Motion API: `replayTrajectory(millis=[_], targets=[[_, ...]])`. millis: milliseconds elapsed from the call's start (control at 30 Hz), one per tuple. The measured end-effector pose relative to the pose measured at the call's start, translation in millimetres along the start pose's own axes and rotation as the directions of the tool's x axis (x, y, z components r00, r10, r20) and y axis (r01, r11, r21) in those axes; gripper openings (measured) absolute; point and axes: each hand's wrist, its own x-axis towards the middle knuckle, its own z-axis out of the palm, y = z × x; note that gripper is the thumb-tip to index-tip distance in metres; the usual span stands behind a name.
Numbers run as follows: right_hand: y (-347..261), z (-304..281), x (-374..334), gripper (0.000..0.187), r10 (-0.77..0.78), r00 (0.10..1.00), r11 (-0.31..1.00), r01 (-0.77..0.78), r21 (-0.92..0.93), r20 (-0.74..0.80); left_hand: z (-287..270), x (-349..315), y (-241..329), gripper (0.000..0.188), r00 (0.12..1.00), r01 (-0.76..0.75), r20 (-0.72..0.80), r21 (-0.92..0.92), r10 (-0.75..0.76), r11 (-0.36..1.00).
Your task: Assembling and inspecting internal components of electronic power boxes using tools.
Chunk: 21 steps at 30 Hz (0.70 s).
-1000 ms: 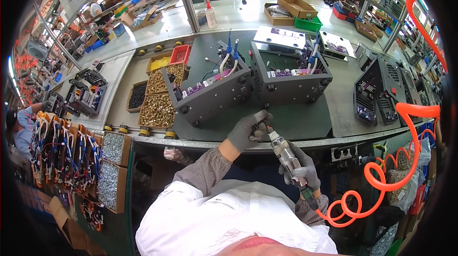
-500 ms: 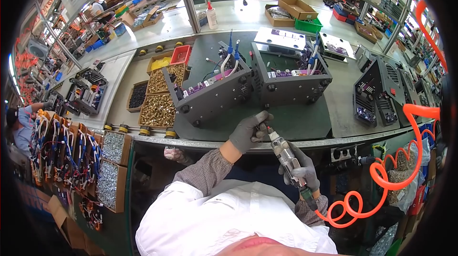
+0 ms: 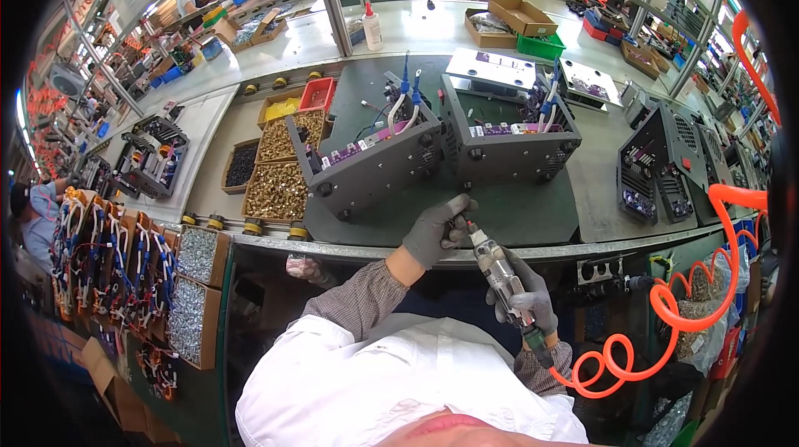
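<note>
In a grey glove, my right hand (image 3: 535, 295) is wrapped around a silver pneumatic screwdriver (image 3: 499, 270), whose tip points up and left. My left hand (image 3: 431, 235), also gloved, has its fingers bent and pinched beside that tip at the bench's front edge; whatever small thing it may hold is hidden. Just beyond the hands, two dark grey metal housings stand on a green mat (image 3: 441, 207). Purple circuit boards and white and blue cables show inside the left housing (image 3: 379, 168) and the right housing (image 3: 514, 161).
An orange coiled hose (image 3: 616, 345) runs from the screwdriver to the right. Left of the mat are boxes of brass-coloured fasteners (image 3: 275, 193) and a red tray (image 3: 317, 96). More housings (image 3: 653, 164) stand at right. Bundled cables (image 3: 112, 260) hang at left. A bottle (image 3: 371, 28) stands behind.
Both hands and the screwdriver keep almost the same place and pose. The whole view has shifted very slightly; the housings look unmoved on the mat.
</note>
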Motion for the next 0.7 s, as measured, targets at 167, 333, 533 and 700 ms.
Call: replayTrajectory(millis=[167,333,533,700], targets=[[0.7,1.5,1.1,0.100,0.001,1.000,1.000,-0.001,0.016,0.000,-0.2,0.4,-0.6,0.030,1.000,0.011,-0.009,-0.013,-0.011,1.000],[1.6,2.1,1.7,0.100,-0.014,0.999,0.999,0.016,0.042,-0.042,-3.0,2.2,-2.2,0.030,1.000,0.015,-0.027,-0.001,-0.015,1.000],[1.5,-0.9,2.4,0.101,0.026,1.000,0.999,-0.026,0.021,0.010,-5.8,4.0,-3.0,0.031,1.000,0.013,-0.004,-0.015,-0.013,1.000],[3.2,-1.5,3.6,0.101,0.015,1.000,0.998,-0.015,0.059,0.002,-5.9,4.5,-3.4,0.031,1.000,-0.008,0.000,0.003,0.008,1.000]])
